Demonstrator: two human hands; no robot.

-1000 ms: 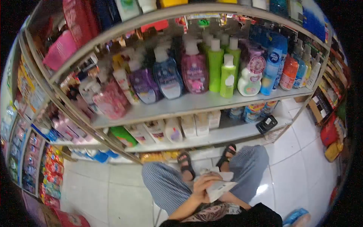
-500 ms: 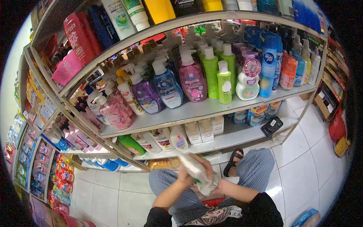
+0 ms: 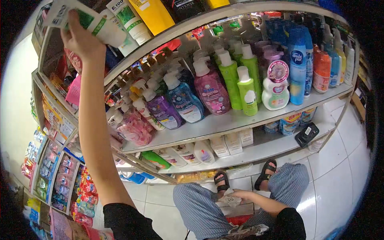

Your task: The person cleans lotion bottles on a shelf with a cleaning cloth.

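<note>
My left hand (image 3: 86, 45) is raised to the upper left shelf, closed around a white and green E100 tube (image 3: 94, 25). The tube lies tilted in front of other bottles, beside an upright matching tube (image 3: 130, 21) and a yellow tube (image 3: 154, 16). Low between my knees, my right hand (image 3: 237, 196) is closed on a crumpled whitish cloth (image 3: 231, 199). Part of the cloth and some of those fingers are hard to make out.
The middle shelf (image 3: 176, 132) carries pump bottles, green bottles (image 3: 247, 91) and a blue spray can (image 3: 297, 66). On the lower shelf sits a black device (image 3: 307, 135) near several white bottles and boxes. A pink basket (image 3: 74, 91) stands below my left arm.
My left hand has gone from my lap up to the top left shelf, carrying the white tube. My right hand stays low with the cloth. The view has shifted left.
</note>
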